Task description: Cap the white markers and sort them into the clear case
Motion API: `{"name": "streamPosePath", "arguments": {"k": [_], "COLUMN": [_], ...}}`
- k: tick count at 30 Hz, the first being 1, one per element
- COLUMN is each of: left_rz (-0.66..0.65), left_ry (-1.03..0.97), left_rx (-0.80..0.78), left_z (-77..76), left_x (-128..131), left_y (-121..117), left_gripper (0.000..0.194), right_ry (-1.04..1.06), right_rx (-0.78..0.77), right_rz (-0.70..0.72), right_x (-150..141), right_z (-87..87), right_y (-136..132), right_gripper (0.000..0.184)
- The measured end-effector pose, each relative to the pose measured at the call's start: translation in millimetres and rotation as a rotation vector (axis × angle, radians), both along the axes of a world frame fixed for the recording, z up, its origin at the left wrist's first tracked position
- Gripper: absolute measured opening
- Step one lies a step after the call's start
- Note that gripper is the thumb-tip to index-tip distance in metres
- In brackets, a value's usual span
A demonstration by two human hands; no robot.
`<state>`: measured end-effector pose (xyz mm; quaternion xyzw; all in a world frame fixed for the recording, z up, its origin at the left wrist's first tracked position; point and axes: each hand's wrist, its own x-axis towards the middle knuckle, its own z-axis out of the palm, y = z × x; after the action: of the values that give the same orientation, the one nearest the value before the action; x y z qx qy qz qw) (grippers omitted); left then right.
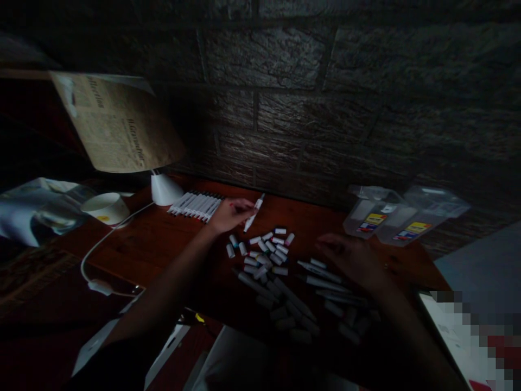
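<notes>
My left hand (pixel 231 215) is closed on a white marker (pixel 254 212), gripped between thumb and fingers and tilted above the wooden table. To its left, a row of white markers (pixel 196 205) lies side by side near the lamp base. Loose marker caps (pixel 266 247) are scattered in front of my hands, over the middle of the table. My right hand (pixel 348 254) hovers over the right side, its fingers loosely apart with nothing visible in them. Below it lie several uncapped markers (pixel 323 281) and more caps, dim in the shadow.
A lamp with a newspaper-print shade (pixel 118 122) stands at the left. Beside it are a paper cup (pixel 106 209) and a white cord (pixel 91 255). Two clear plastic containers (pixel 401 217) stand at the back right against the stone wall (pixel 268 108).
</notes>
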<state>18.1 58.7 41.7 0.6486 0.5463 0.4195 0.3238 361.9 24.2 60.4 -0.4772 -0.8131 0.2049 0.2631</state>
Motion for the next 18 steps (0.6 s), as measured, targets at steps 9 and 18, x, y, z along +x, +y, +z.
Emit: {"name": "streamPosePath", "arguments": {"k": [9, 18], "left_rz": [0.286, 0.334], "left_ry": [0.899, 0.935], "left_rx": [-0.074, -0.130], "left_z": [-6.3, -6.8], "left_x": [-31, -25], "left_y": [3, 1], "left_gripper": [0.031, 0.033], "right_ry": [-0.090, -0.184], "right_rx": [-0.470, -0.572], "right_rz": [0.138, 0.138], "right_x": [29, 26], "right_z": [16.1, 14.0], "right_y": [1, -2], "right_gripper": [0.042, 0.040]}}
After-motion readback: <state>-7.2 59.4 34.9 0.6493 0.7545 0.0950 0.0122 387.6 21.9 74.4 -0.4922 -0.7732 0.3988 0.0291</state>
